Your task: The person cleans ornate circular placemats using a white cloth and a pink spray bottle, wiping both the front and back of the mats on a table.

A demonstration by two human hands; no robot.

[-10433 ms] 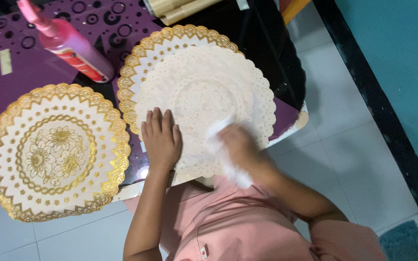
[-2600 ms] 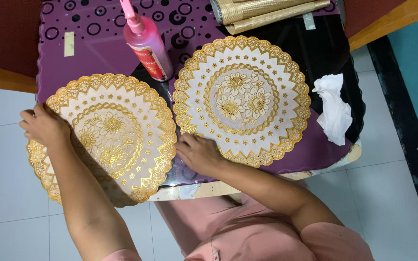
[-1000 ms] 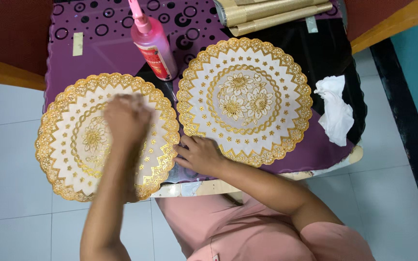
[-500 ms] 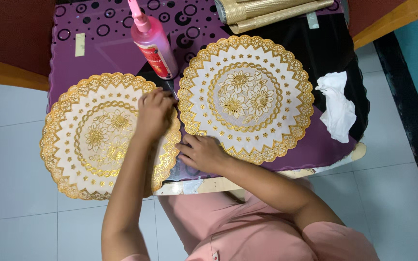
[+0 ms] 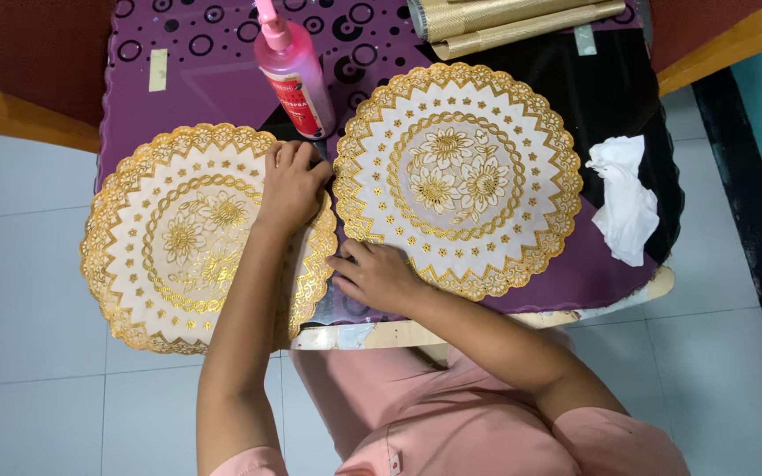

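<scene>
Two round gold-and-white lace placemats lie side by side on a purple and black glass table (image 5: 222, 79). My left hand (image 5: 294, 185) rests on the right edge of the left placemat (image 5: 178, 238), fingers curled at its rim; whether it pinches the edge I cannot tell. My right hand (image 5: 377, 275) lies flat with its fingers on the near-left rim of the right placemat (image 5: 460, 176). The left placemat hangs partly over the table's left and near edges.
A pink pump bottle (image 5: 294, 70) lies at the back between the placemats. Rolled gold mats (image 5: 513, 18) sit at the far edge. A crumpled white tissue (image 5: 625, 198) lies at the right. White floor tiles surround the table; a teal wall is at right.
My left hand has moved from the left placemat's far-left edge across to its right edge. The left placemat has shifted a little. My right hand has stayed on the right placemat's rim.
</scene>
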